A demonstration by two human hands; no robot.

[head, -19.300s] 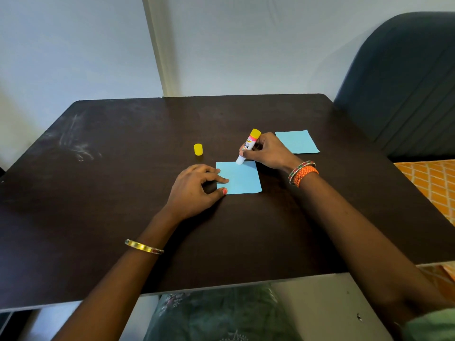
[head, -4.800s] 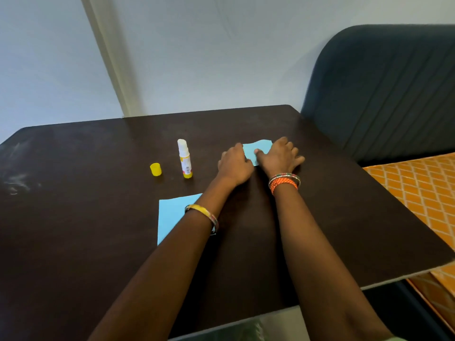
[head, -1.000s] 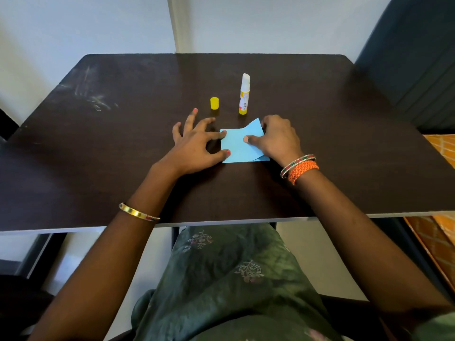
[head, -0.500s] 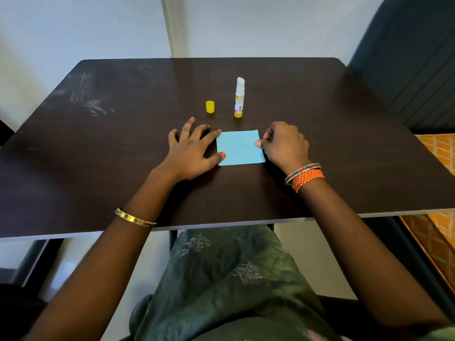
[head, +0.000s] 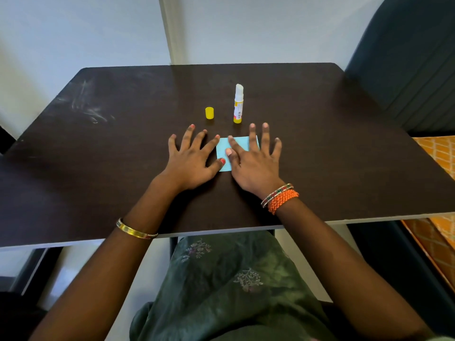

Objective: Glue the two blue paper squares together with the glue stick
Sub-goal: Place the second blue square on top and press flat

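The blue paper squares (head: 223, 150) lie stacked as one on the dark table (head: 332, 156), with only the top sheet showing. My right hand (head: 253, 159) lies flat over their right half, fingers straight and spread, pressing down. My left hand (head: 190, 157) rests flat on the table beside the left edge; its index fingertip and thumb tip touch that edge. The uncapped glue stick (head: 238, 104) stands upright just beyond the paper. Its yellow cap (head: 209, 112) stands to the left of it.
A dark blue padded chair back (head: 413, 57) rises at the table's right. An orange patterned surface (head: 440, 153) shows past the right edge. The white wall (head: 98, 33) is close behind the table. My lap in green fabric (head: 234, 279) is below the near edge.
My right hand has moved from the paper's right edge onto the sheet and spread flat on it. The top sheet, raised at a corner a second ago, now lies flat.
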